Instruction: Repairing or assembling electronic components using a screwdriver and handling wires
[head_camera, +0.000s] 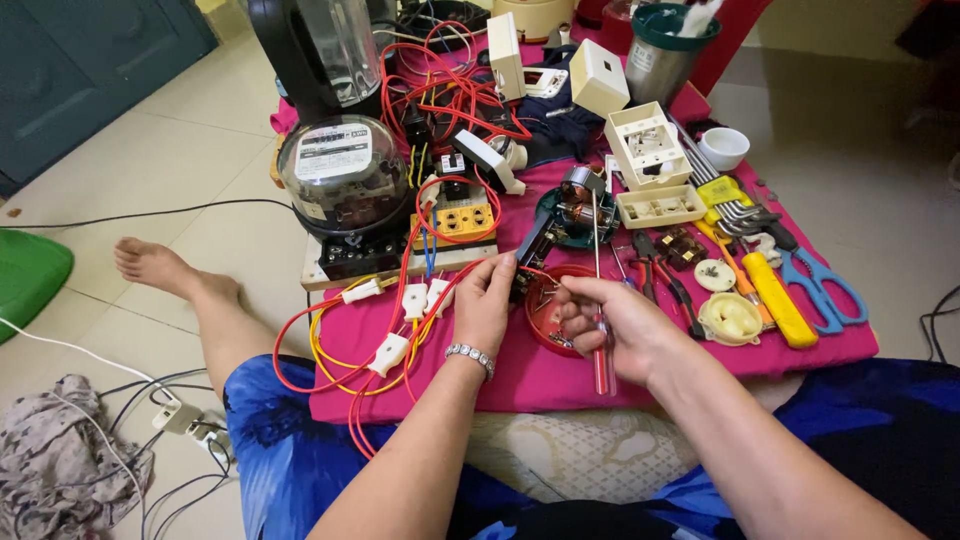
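Observation:
My left hand (485, 305), with a bracelet on its wrist, grips a small black part with a thin red wire (527, 272) at the rim of a round red casing (553, 312). My right hand (612, 322) holds a screwdriver with a clear red handle (601, 365), its shaft pointing up toward a small motor on a dark green base (575, 212). Both hands meet over the red casing on a pink cloth (790, 352).
A domed electric meter (342, 175) on a board, red and yellow wires with white connectors (388, 352), white switch boxes (648, 142), hex keys (725, 195), a yellow-handled tool (775, 300), blue scissors (820, 290), a steel cup (658, 55). A power strip (185, 418) lies on the floor.

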